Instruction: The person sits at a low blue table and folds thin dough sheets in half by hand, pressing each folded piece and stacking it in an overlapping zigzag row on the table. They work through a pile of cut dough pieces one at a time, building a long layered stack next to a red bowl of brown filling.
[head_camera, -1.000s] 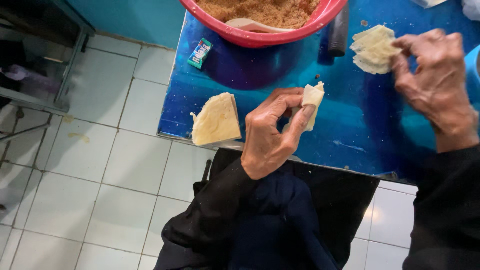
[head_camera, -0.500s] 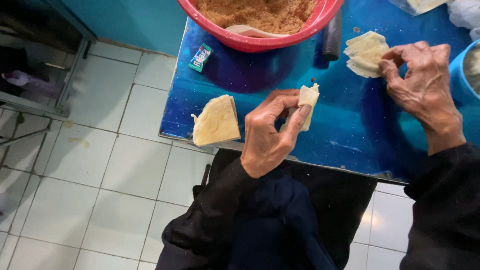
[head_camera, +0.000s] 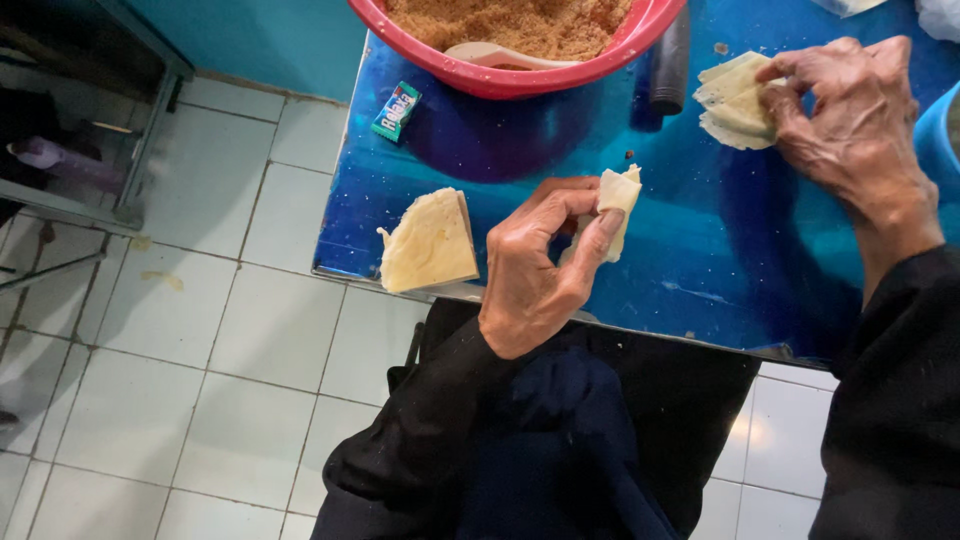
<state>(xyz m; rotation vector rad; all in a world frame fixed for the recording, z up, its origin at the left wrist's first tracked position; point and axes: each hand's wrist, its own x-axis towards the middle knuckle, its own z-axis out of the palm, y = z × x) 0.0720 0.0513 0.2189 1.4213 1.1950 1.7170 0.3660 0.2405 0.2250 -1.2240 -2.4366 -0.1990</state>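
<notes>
Comparing with the frame half a second back: almost nothing has moved. The left hand (head_camera: 535, 270) keeps the same pose, thumb and fingers curled shut on one folded pale wrapper piece (head_camera: 614, 200), held just above the blue table (head_camera: 690, 250) near its front edge. The right hand (head_camera: 850, 120) has slid slightly further over the stack of wrappers (head_camera: 735, 100) at the far right; fingertips pinch the stack's right edge, the rest of the hand is loosely bent. How many sheets it actually has hold of, cannot tell.

Counts:
- 1 folded piece, in the left hand.
- 1 stack of wrappers under the right hand; several layers show, exact number unclear.
- 1 triangular wrapper sheet (head_camera: 430, 243) lying flat at the table's front-left corner, well apart from both hands.
- 1 red basin (head_camera: 520, 80) with brown crumbly filling, a pale spoon (head_camera: 490, 55) resting in it.
- 1 small green packet (head_camera: 397, 110) left of the basin.
- 1 dark cylinder (head_camera: 670, 65) beside the basin's right side.
</notes>
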